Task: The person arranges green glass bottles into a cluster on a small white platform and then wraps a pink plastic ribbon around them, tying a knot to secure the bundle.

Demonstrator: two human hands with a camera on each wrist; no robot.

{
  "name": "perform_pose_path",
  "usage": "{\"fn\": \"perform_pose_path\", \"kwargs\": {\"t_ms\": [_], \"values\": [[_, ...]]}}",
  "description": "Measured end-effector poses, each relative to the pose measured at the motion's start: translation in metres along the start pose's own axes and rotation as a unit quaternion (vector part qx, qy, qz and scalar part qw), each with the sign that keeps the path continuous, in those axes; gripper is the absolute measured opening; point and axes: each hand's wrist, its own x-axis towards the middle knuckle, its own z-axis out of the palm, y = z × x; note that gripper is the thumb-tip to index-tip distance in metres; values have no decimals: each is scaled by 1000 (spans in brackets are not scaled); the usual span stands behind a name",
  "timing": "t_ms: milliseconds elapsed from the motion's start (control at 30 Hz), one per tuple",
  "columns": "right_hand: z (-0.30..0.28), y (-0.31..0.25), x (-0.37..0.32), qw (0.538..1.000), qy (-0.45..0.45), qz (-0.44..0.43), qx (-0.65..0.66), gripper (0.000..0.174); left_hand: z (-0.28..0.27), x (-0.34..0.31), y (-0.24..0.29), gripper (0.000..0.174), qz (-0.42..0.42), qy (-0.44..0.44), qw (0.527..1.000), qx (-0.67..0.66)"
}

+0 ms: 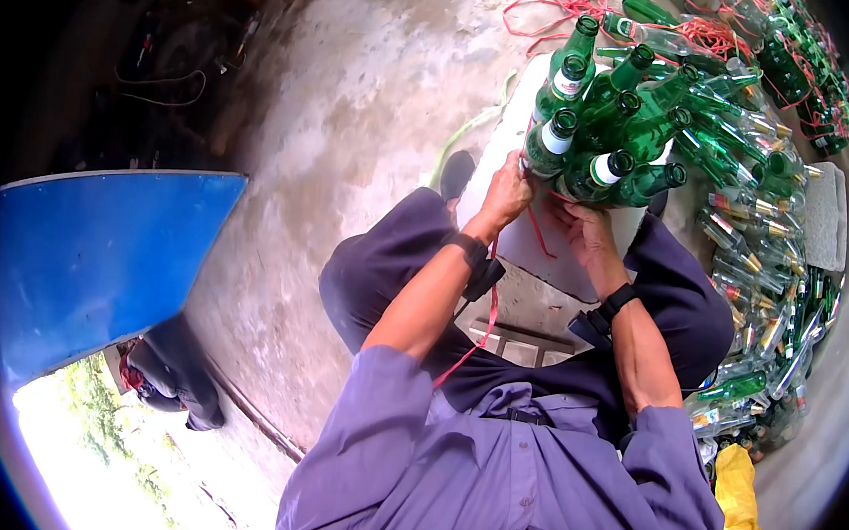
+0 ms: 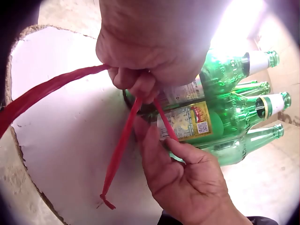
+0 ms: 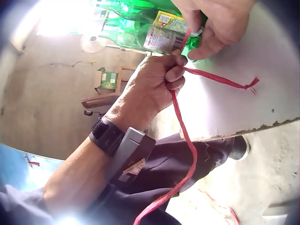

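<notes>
A cluster of green glass bottles [image 1: 595,130] stands upright on a white board [image 1: 545,257] between the person's knees. Red plastic string [image 2: 123,154] runs along the near side of the bottles, low by their labels. My left hand [image 1: 507,194] grips the string in curled fingers, with one long length trailing back toward the lap. A short loose end hangs over the board. Just beside it, my right hand [image 1: 589,233] pinches the stretch that comes from the left fist, thumb tip on the string [image 3: 185,40]. The bottles partly hide the right fingertips in the head view.
Many loose bottles [image 1: 747,253] lie heaped along the right side, some tied with red string. Tangled red string [image 1: 572,6] lies on the floor beyond the board. A blue panel [image 1: 108,258] stands at left, and a yellow bag [image 1: 738,502] lies at lower right.
</notes>
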Motion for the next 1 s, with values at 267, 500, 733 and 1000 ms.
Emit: {"fn": "perform_pose_path", "kwargs": {"t_ms": [267,500,733,1000], "values": [[9,9,1,995,-15,40,-85,32,-8,3,0,47,-55,-46,987,-146],[48,27,-6,978,-83,75,-176,26,-19,-3,8,52,-68,-79,969,-224],[80,37,-2,930,30,-97,-354,24,-35,15,-2,48,-67,-63,974,-206],[98,43,0,981,37,0,-192,18,-37,23,-7,40,-127,-45,947,-293]]}}
